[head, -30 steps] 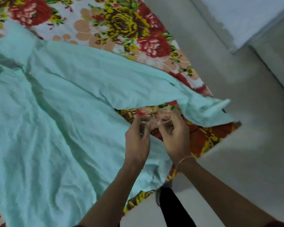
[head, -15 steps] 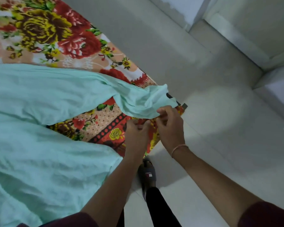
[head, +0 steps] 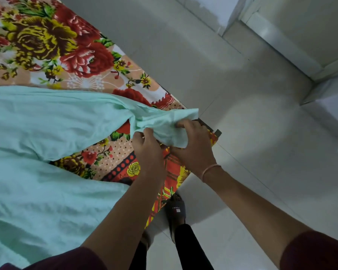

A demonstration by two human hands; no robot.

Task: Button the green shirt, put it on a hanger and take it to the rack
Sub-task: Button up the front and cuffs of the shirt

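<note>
The mint-green shirt (head: 43,191) lies spread over a bed with a floral bedsheet (head: 53,51). One sleeve (head: 66,117) stretches right toward the bed's corner. Its cuff end (head: 170,127) is bunched between both hands. My left hand (head: 148,149) pinches the cuff's left side with curled fingers. My right hand (head: 193,145) grips the cuff's right side, fingers curled over the cloth. Any button is hidden by the fingers. No hanger or rack is in view.
The bed's corner (head: 213,137) ends just right of my hands. Pale tiled floor (head: 261,152) fills the right side, with a white step or ledge (head: 291,45) at the upper right. My foot in a dark slipper (head: 176,211) stands by the bed edge.
The view has swung right along the sleeve. Both hands moved from bare bedsheet onto the cuff and now hold it bunched between them.
</note>
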